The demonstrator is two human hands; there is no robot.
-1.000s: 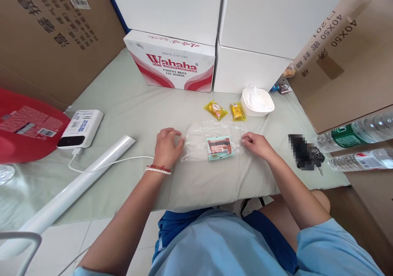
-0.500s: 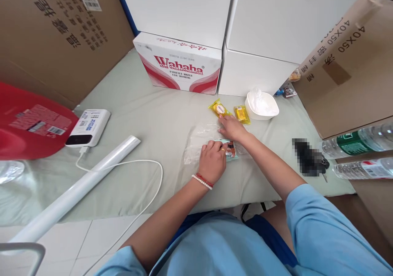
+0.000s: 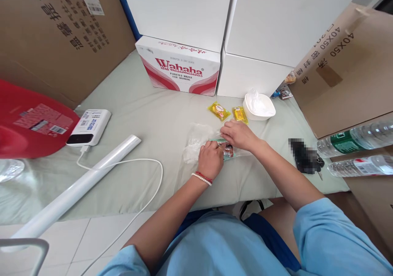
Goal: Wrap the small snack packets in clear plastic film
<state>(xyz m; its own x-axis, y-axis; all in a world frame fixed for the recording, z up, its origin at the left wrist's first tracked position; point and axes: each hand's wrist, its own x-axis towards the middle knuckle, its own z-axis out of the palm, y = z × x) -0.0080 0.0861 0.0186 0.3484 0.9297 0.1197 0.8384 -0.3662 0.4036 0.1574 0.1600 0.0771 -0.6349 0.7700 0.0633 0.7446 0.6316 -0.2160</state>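
A crinkled clear plastic bag [image 3: 193, 147] lies spread on the cloth in front of me. A teal and brown snack packet [image 3: 227, 150] shows at the bag, partly covered by my fingers; I cannot tell if it is inside. My left hand [image 3: 211, 159], with bracelets at the wrist, has its fingers curled down on the bag and the packet's left end. Fingers drawn together, my right hand [image 3: 238, 134] pinches the bag just above the packet. Beyond it lie two small yellow snack packets, one left [image 3: 219, 110] and one right [image 3: 240, 114].
A white bowl [image 3: 267, 114] holding thin plastic stands by the yellow packets. Behind is a Wahaha water carton [image 3: 181, 69]. Left are a power bank [image 3: 89, 127] with its white cable and a long white tube [image 3: 92, 175]. Water bottles [image 3: 353, 142] lie at right.
My right hand has moved back from the left yellow packet towards me and now pinches the bag. My left hand stays at the bag and teal packet. The view has shifted slightly.
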